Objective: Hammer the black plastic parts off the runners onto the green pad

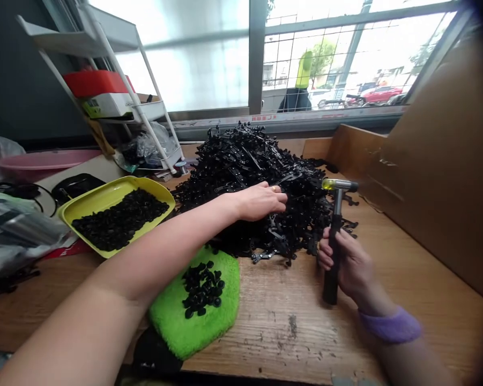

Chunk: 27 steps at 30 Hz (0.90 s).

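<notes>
Left hand [262,202] at black-part pile [247,155], half-curled, hold not discernible; right hand [354,266], closed round hammer [336,222] beside pile, best kept clear.

The left hand [261,202] wears a ring [273,188], the right arm [412,356] purple wristband [391,325].

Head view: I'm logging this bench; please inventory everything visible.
Worktable: one, brown, foreground
Heap of parts: one, black, centre
Hammer: one, black-handled, right
Cloth: one, green, before heap
Round pieces: dozens, black, on cloth
Tray: one, yellow, left
Small pieces: many, black, in tray
Rack: one, white, back left
Container: one, red, on rack
Basin: one, pink, far left
Plastic bags: several, clear, left
Panel: one, brown, right
Window: one, grey frame, back
Person: one, lime top, outside
Cars: several, mixed, outside
Wristband: one, purple, right wrist
Left hand: one, bare, at heap
Right hand: one, bare, gripping hammer
</notes>
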Each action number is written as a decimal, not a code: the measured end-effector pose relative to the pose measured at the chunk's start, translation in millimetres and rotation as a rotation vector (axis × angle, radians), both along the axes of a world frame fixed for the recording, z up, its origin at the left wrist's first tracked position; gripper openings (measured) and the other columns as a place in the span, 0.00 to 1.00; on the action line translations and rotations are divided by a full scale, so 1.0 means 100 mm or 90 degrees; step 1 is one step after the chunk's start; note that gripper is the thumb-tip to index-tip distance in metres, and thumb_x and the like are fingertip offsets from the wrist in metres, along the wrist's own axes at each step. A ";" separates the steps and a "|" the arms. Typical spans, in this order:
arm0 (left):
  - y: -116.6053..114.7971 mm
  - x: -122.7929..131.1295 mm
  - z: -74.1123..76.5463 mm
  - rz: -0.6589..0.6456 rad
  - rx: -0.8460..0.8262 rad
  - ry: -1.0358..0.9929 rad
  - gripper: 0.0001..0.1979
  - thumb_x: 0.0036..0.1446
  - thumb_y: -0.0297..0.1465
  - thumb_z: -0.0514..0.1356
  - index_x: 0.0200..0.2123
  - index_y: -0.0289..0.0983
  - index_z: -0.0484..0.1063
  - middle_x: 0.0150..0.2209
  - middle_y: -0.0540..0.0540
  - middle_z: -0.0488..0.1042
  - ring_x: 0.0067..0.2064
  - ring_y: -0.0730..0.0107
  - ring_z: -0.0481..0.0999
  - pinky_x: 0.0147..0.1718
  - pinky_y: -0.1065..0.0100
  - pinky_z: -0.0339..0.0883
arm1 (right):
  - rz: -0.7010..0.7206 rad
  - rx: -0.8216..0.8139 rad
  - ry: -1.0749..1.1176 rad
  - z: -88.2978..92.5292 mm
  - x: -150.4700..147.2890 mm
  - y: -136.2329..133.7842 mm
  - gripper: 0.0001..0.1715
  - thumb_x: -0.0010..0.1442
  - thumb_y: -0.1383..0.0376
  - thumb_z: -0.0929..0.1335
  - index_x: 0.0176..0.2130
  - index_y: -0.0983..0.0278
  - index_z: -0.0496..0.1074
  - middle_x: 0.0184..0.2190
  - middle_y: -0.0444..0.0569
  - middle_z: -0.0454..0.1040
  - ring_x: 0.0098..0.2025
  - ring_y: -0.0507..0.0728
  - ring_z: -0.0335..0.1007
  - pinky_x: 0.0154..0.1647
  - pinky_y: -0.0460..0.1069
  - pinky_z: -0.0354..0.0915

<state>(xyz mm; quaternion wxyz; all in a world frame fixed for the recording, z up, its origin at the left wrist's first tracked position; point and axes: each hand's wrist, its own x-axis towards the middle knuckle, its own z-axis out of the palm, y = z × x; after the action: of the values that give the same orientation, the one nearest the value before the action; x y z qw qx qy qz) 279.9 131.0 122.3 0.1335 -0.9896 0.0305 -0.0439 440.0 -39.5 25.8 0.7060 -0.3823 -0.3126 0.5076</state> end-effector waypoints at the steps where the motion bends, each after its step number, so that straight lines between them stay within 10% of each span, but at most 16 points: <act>1: 0.01 -0.01 0.03 0.004 -0.017 -0.019 0.07 0.55 0.25 0.53 0.30 0.37 0.71 0.37 0.45 0.72 0.43 0.64 0.65 0.36 0.65 0.52 | 0.002 0.007 -0.006 0.00 -0.01 0.00 0.09 0.56 0.60 0.66 0.32 0.61 0.62 0.18 0.39 0.54 0.16 0.49 0.48 0.12 0.42 0.47; 14: -0.23 -0.98 -0.15 0.326 -0.942 -0.823 0.12 0.41 0.29 0.66 0.30 0.36 0.67 0.30 0.52 0.69 0.30 0.77 0.67 0.27 0.75 0.60 | 0.016 0.067 -0.042 -0.08 -0.17 0.00 0.08 0.62 0.61 0.61 0.34 0.63 0.63 0.19 0.40 0.58 0.16 0.47 0.51 0.13 0.41 0.50; 27: -0.99 -2.32 -0.69 0.722 -1.007 -0.740 0.14 0.46 0.32 0.65 0.38 0.35 0.73 0.37 0.45 0.74 0.30 0.77 0.68 0.22 0.77 0.56 | 0.040 -0.061 -0.003 -0.01 -0.27 -0.13 0.08 0.56 0.61 0.67 0.35 0.63 0.67 0.19 0.44 0.59 0.16 0.50 0.54 0.13 0.42 0.53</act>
<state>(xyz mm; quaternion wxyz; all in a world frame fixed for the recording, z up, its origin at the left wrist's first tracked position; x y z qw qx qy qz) 47.7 32.3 53.5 -0.5352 -0.4966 -0.5254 -0.4369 413.5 -52.2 24.6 0.6697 -0.4070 -0.3012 0.5432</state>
